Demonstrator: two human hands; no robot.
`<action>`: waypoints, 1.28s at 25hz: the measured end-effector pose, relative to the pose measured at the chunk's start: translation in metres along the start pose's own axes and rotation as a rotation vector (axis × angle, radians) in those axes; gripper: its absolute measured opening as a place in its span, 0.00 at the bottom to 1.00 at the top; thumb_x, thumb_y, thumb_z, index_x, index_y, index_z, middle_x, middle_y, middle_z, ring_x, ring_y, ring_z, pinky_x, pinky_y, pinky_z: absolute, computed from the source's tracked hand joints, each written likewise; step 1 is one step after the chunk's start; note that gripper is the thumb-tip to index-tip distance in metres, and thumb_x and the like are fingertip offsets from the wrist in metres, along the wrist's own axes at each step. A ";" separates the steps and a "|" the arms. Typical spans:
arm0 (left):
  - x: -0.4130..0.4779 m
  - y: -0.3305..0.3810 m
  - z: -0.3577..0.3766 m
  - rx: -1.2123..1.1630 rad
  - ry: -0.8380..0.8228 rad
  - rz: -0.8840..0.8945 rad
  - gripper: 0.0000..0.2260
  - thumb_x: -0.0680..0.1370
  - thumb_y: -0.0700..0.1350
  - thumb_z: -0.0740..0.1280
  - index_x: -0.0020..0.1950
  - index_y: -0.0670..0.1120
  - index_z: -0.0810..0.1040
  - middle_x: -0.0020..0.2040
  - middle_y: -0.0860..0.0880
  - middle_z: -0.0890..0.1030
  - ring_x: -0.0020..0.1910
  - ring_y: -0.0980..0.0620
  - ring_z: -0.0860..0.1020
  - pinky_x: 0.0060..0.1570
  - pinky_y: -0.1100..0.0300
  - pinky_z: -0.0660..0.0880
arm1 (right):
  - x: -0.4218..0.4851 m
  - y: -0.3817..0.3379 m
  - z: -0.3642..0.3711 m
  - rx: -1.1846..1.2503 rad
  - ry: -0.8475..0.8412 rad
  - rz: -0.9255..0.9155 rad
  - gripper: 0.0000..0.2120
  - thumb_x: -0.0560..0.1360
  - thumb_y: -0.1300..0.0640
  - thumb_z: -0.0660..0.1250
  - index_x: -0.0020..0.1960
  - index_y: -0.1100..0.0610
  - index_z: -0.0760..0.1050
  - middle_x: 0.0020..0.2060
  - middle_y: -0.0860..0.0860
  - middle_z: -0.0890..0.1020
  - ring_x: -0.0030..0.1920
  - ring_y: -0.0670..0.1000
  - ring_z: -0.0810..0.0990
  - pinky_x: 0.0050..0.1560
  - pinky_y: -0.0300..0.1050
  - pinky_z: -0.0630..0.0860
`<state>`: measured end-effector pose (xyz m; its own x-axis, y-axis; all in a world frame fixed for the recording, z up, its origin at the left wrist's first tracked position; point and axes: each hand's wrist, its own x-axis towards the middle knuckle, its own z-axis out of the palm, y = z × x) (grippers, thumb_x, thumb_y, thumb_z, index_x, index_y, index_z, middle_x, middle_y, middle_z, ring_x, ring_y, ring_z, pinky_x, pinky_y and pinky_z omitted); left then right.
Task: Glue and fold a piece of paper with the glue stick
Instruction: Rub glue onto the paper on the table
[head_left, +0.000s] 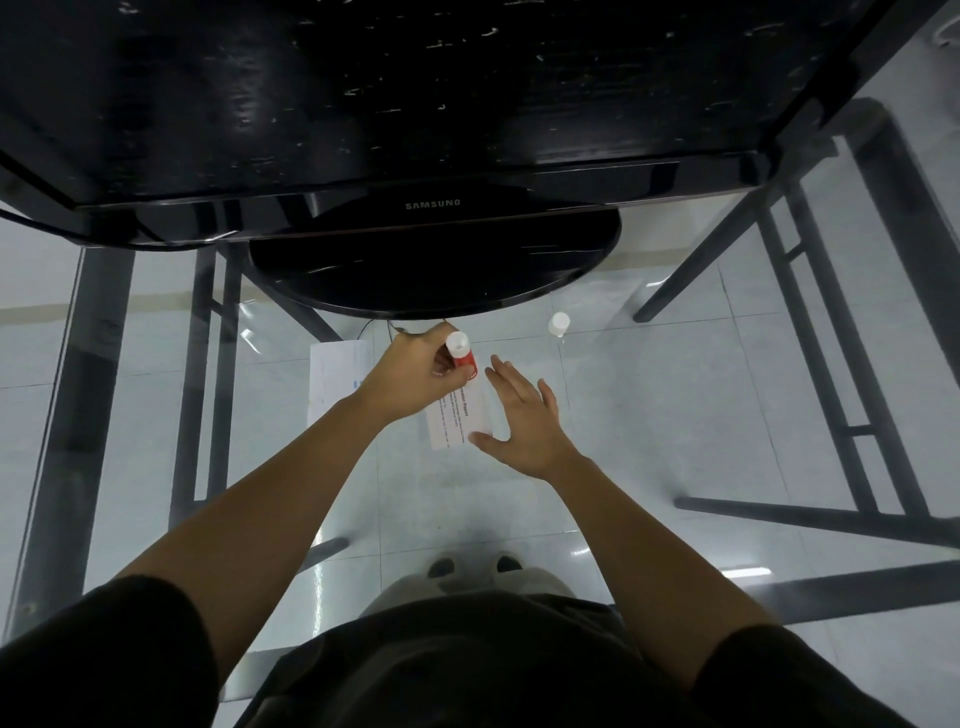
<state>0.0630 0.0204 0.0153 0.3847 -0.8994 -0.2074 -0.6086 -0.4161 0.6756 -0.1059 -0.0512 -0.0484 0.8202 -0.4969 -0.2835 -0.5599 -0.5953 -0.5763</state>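
Gluing step: we hold the glue stick (461, 354) over the paper.

Our left hand (415, 375) grips the red glue stick, white end up, above the printed paper (457, 418); our right hand (522, 418) hovers spread wide at the paper's 3 o'clock edge. Next, we judge, the right hand must pin the sheet while we rub. At 12 o'clock the monitor base (434, 275) crowds us; the cap (559, 323) stands at 1 o'clock; open glass table (675, 395) lies toward 3 and 6 o'clock.
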 end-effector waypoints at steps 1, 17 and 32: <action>0.000 0.000 0.001 0.009 0.002 -0.002 0.13 0.74 0.49 0.68 0.54 0.46 0.71 0.51 0.45 0.82 0.48 0.48 0.81 0.40 0.65 0.72 | 0.000 0.000 0.000 0.002 0.002 0.000 0.39 0.73 0.41 0.64 0.75 0.53 0.49 0.77 0.49 0.51 0.76 0.49 0.48 0.73 0.55 0.40; -0.019 -0.002 -0.009 -0.092 0.141 -0.002 0.13 0.73 0.49 0.70 0.54 0.47 0.73 0.48 0.51 0.80 0.45 0.57 0.77 0.41 0.70 0.71 | -0.004 0.000 -0.001 -0.052 -0.005 -0.069 0.30 0.74 0.41 0.62 0.73 0.46 0.57 0.77 0.50 0.50 0.76 0.52 0.47 0.72 0.59 0.39; -0.031 -0.013 0.000 -0.086 -0.006 0.037 0.12 0.73 0.51 0.70 0.53 0.49 0.74 0.51 0.49 0.82 0.47 0.55 0.80 0.43 0.66 0.76 | -0.004 -0.004 -0.027 -0.276 -0.175 -0.075 0.34 0.77 0.41 0.57 0.76 0.50 0.46 0.77 0.47 0.45 0.76 0.50 0.44 0.73 0.58 0.43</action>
<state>0.0591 0.0536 0.0133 0.3587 -0.9149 -0.1852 -0.5604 -0.3697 0.7411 -0.1102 -0.0640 -0.0242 0.8545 -0.3437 -0.3896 -0.4887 -0.7862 -0.3783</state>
